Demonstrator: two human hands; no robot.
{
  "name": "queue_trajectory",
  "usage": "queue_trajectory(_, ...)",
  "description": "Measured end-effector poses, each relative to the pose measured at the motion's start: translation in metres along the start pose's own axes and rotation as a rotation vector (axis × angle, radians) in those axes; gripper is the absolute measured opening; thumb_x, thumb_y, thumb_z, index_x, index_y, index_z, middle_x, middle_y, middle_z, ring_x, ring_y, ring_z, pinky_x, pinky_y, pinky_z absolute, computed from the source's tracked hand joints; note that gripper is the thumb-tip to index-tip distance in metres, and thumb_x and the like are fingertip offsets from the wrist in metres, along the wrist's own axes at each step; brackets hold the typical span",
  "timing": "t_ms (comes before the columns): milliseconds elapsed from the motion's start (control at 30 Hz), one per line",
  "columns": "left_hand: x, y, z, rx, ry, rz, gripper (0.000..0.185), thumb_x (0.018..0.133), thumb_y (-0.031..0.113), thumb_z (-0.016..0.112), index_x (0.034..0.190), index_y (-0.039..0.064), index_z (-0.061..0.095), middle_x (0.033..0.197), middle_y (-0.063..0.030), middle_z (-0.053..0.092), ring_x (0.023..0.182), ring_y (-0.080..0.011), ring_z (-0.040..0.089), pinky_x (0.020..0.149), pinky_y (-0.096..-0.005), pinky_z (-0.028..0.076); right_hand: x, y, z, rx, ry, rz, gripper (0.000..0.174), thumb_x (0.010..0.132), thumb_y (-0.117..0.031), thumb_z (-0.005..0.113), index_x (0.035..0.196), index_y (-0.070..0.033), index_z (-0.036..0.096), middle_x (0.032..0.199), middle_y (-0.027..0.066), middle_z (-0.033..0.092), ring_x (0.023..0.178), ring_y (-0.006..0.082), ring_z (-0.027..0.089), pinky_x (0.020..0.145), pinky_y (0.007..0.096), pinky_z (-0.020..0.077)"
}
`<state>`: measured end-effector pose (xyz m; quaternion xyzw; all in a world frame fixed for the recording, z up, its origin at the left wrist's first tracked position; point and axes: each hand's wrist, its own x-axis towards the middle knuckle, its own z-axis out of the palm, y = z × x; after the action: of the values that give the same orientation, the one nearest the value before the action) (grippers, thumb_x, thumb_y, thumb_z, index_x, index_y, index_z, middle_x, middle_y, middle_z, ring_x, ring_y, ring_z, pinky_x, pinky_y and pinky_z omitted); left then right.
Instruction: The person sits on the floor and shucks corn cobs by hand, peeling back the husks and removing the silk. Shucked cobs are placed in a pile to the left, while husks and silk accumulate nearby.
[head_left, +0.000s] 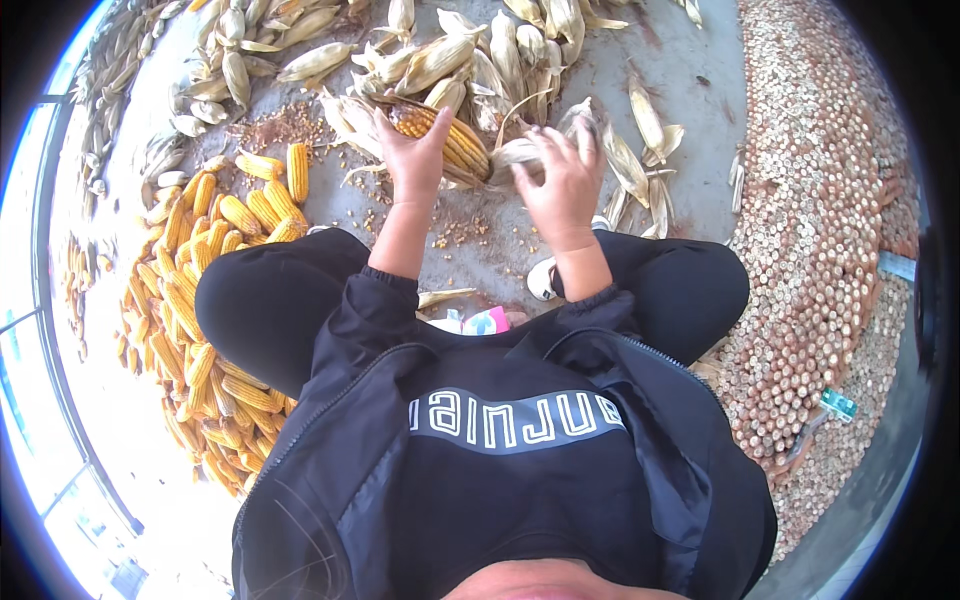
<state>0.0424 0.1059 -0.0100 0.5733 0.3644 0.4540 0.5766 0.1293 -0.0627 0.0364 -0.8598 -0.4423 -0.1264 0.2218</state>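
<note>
Before me, my left hand (412, 154) holds a partly husked ear of corn (454, 144), its yellow kernels bare between the pulled-back husks. The thumb lies along the ear's near side. My right hand (561, 169) is on the pale husk leaves (517, 154) at the ear's right end, fingers bent over them; their exact hold is partly hidden. Unhusked ears (442, 60) lie just beyond both hands. Husked yellow ears (180, 292) form a large pile by my left knee.
Loose husks (626, 165) lie right of my right hand. Scattered kernels (457, 229) dot the grey floor. A long stack of corncobs (795, 225) runs along the right side, with a small green packet (838, 405) on it. More unhusked ears (225, 67) lie at the upper left.
</note>
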Motion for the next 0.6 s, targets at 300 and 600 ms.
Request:
queue_trajectory(300, 0.002, -0.006, -0.002, -0.049, -0.067, -0.061, 0.051, 0.072, 0.011, 0.081, 0.112, -0.002, 0.052, 0.096, -0.0064, 0.061, 0.083, -0.0131, 0.057, 0.077, -0.0265, 0.048, 0.008, 0.012, -0.036, 0.404, 0.242, 0.148, 0.037, 0.076, -0.009, 0.069, 0.112, -0.008, 0.061, 0.117, 0.0108, 0.06, 0.108, 0.0285, 0.054, 0.095, 0.039, 0.0414)
queue_trajectory(600, -0.021, 0.015, 0.014, -0.107, -0.203, -0.311, 0.025, 0.077, 0.012, 0.077, 0.092, -0.001, 0.063, 0.085, -0.0041, 0.065, 0.072, -0.0111, 0.061, 0.066, -0.0256, 0.05, -0.014, -0.019, 0.028, 0.544, -0.087, 0.072, 0.056, 0.068, -0.021, 0.078, 0.118, -0.007, 0.057, 0.104, 0.014, 0.06, 0.097, 0.0327, 0.057, 0.085, 0.0399, 0.0463)
